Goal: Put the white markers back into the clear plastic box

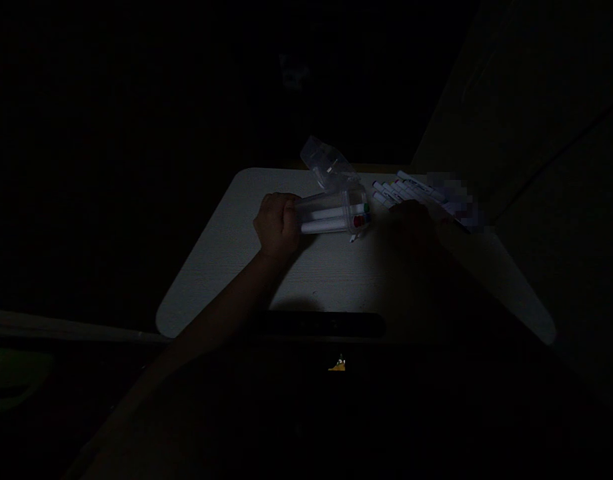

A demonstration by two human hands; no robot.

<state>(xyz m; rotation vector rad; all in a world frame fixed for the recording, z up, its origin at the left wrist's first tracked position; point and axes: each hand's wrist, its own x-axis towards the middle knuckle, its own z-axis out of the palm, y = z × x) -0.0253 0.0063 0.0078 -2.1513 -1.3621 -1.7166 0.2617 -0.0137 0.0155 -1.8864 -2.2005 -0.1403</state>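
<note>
My left hand (276, 225) is closed around the end of a clear plastic marker case (336, 210) that lies on its side on a small white table (221, 267). Inside the case I see white markers with red and green caps. The case's clear lid (326, 162) stands open behind it. My right hand (411, 223) is in deep shadow to the right of the case, resting on or just above a row of loose white markers (406, 190). Its fingers are too dark to read.
The room is almost black around the lit table. A dark flat bar (326, 325) lies along the table's near edge. A pale wall or panel (511, 120) rises at the back right.
</note>
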